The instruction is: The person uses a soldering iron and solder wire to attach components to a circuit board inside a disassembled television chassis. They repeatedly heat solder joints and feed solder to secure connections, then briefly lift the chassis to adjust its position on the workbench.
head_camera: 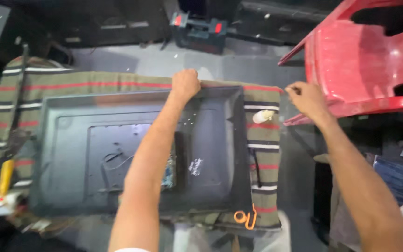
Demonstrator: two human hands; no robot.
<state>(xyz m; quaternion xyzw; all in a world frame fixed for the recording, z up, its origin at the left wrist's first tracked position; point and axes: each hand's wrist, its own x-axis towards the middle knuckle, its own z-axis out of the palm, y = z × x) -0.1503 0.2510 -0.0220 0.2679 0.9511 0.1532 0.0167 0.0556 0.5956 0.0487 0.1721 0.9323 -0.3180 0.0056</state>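
One flat dark television back panel (117, 154) lies face down on one striped cloth (94, 80) that covers the work surface. Two bare hands reach to its far edge. The left hand (185, 85) is curled shut over the far rim of the panel, fingers wrapped around the edge near the middle. The right hand (305, 98) sits further right, at the far right corner of the cloth, fingers pressed together as if pinching the cloth's edge, though blur makes the exact hold hard to tell.

On the cloth, right of the panel, lies one small pale object (262, 116). At the near edge hangs one orange hook-shaped piece (246, 217). One yellow-handled tool (4, 176) rests at the near left. One red plastic chair (364, 56) stands at the far right, and one dark tool case (199, 31) sits on the floor beyond the cloth.
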